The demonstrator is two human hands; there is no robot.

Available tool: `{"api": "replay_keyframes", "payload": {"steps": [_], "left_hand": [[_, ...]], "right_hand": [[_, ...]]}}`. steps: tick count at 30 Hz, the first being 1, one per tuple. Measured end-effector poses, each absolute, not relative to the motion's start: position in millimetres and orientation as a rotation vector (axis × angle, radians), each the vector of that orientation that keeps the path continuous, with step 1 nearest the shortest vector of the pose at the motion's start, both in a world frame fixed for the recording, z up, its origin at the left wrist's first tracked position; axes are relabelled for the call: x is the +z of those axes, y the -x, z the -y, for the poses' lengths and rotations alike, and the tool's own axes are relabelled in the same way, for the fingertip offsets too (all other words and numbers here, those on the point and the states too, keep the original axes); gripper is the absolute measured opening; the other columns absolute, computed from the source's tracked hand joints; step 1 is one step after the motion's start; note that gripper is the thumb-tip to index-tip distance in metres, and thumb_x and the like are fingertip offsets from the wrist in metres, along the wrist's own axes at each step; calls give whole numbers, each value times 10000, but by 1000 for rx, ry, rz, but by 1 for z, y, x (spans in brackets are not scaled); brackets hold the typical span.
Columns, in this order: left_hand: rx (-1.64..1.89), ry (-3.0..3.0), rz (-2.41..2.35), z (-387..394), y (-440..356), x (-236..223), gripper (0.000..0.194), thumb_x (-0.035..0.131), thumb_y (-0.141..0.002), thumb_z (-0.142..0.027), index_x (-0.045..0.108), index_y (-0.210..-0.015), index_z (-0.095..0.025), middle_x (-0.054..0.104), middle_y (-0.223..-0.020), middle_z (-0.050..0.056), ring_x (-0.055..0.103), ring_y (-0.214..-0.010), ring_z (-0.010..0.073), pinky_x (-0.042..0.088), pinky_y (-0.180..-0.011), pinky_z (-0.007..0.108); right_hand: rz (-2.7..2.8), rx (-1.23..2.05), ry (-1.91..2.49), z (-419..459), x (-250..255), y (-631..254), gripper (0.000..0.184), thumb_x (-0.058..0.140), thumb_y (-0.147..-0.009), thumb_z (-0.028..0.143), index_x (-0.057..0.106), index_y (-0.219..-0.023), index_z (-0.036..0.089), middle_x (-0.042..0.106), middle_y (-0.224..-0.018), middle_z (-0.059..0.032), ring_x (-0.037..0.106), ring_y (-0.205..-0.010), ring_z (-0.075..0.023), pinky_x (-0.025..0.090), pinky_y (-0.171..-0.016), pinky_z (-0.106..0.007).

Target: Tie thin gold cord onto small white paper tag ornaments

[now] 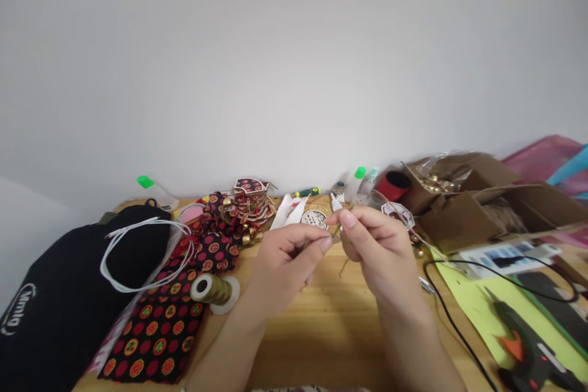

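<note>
My left hand and my right hand are raised together over the wooden table, fingertips meeting in a pinch. Between them runs a thin olive-gold thread, with a short end dangling below. Both hands are closed on it. A spool of the same gold thread lies on its side just left of my left wrist. Round printed tags lie on the table behind my fingers.
Red-dotted black fabric, a black bag and a white cord fill the left. A stack of sewn ornaments with bells sits at the back. Cardboard boxes, a black cable and a glue gun are right.
</note>
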State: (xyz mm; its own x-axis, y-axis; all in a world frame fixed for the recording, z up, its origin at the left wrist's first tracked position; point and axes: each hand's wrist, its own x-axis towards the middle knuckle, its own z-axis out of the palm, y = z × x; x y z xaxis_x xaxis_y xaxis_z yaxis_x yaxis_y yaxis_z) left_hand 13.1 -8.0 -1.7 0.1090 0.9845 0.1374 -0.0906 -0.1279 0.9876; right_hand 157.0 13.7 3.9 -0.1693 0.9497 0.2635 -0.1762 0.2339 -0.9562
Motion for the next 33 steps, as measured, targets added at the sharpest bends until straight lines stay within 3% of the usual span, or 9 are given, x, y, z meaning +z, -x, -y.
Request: {"api": "replay_keyframes", "payload": {"steps": [10,17,25,28,33], "left_hand": [[1235,-1370,-1004,9,-12,-2,159,607,-844,-250,721,-795,-150,429,-408,-73,350,-338,48,261,-354,168],[1215,-1369,-1008,7,-13,-3,191,620,-831,-283,695,-726,-142,416,-411,-73,351,-337,45,267,-349,166],[1291,-1247,-1002,5,-13,0,156,675,-774,-282,697,-719,-138,413,-391,-80,337,-320,43,244,-333,164],[1316,-1230,-1035,5,-14,-2,183,669,-787,-306,715,-730,-138,414,-393,-74,341,-325,44,241,-334,164],[1351,-1251,-1047,5,-15,-3,208,636,-819,-295,745,-750,-132,403,-379,-72,328,-324,37,237,-335,155]], "right_hand": [[1365,1164,873,-13,6,-158,270,633,-872,425,776,-829,200,535,-564,-7,475,-526,-126,335,-440,-240],[1446,1164,865,-16,6,-161,283,617,-885,414,763,-775,197,492,-519,8,418,-478,-117,303,-428,-247],[1356,1167,853,-14,6,-161,302,580,-904,429,765,-841,200,314,-497,59,263,-443,-95,258,-436,-256],[1367,1129,874,-13,6,-160,245,652,-845,417,758,-813,197,350,-500,52,286,-460,-103,271,-433,-257],[1415,1071,891,-16,2,-157,80,752,-729,258,763,-775,194,397,-494,53,331,-468,-96,277,-425,-242]]}}
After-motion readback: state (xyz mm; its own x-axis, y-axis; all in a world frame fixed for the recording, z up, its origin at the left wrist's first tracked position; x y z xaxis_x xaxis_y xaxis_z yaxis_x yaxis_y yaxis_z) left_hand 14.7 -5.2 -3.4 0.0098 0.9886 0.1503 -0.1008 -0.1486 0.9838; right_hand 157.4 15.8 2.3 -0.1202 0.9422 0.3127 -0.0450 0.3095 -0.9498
